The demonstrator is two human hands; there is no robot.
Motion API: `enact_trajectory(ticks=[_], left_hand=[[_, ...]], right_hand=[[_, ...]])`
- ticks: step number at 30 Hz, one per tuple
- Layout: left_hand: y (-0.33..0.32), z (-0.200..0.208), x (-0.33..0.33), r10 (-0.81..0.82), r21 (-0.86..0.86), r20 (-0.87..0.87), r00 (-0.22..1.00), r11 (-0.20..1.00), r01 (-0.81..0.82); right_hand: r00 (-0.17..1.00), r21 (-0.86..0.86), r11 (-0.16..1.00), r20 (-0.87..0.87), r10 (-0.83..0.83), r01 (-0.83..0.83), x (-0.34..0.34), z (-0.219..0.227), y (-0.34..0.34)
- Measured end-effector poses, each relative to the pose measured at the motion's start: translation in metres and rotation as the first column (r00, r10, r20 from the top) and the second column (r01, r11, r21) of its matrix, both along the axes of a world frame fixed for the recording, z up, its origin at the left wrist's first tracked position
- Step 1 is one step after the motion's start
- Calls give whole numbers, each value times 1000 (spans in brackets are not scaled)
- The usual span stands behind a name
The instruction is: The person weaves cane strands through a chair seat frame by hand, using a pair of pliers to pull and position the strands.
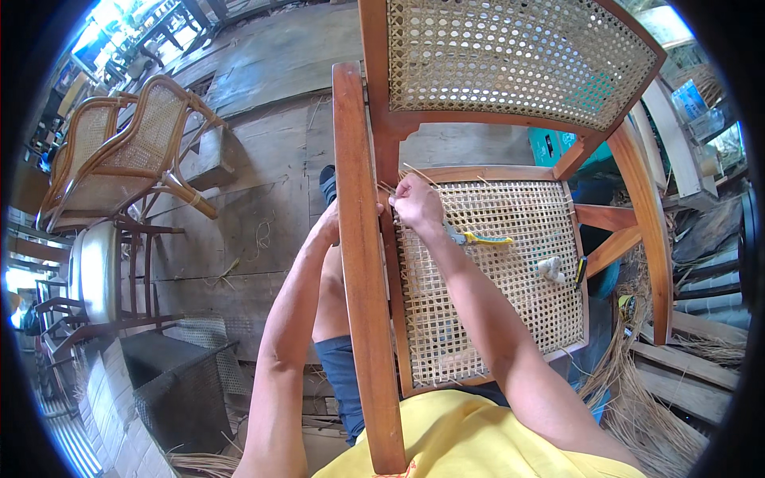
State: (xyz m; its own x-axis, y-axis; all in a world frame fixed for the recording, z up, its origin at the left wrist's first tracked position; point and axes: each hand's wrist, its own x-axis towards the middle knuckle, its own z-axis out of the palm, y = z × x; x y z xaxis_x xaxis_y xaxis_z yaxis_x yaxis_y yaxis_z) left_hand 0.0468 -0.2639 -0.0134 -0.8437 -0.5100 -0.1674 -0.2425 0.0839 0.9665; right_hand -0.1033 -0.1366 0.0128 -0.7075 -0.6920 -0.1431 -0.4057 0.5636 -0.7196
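A wooden chair with a woven cane seat (510,311) stands before me, its brown armrest (362,263) running along my left side. My right hand (417,203) is closed in a pinch at the seat's far left corner, with thin pale cane strands (421,174) sticking out around the fingertips. My left hand (331,221) reaches in from the armrest's outer side to the same corner. The armrest hides most of its fingers; only a fingertip shows beyond. Yellow-handled pliers (488,239) lie on the seat beside my right forearm, their jaws partly behind it.
On the seat's right lie a crumpled whitish wad (550,269) and a small black-and-yellow tool (581,271). The chair's cane backrest (518,56) rises at the far side. Rattan chairs (151,135) stand at left; loose cane bundles (629,398) lie at lower right. A teal crate (550,147) sits behind.
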Motion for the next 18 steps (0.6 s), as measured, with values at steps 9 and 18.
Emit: enact_trajectory(ticks=[9, 18], left_hand=[[12, 20, 4, 16, 354, -5, 1000, 935, -13], [-2, -12, -1, -20, 323, 14, 1000, 946, 14]], right_hand=[[990, 135, 987, 116, 75, -91, -19, 15, -2], [995, 242, 967, 81, 57, -75, -17, 24, -8]])
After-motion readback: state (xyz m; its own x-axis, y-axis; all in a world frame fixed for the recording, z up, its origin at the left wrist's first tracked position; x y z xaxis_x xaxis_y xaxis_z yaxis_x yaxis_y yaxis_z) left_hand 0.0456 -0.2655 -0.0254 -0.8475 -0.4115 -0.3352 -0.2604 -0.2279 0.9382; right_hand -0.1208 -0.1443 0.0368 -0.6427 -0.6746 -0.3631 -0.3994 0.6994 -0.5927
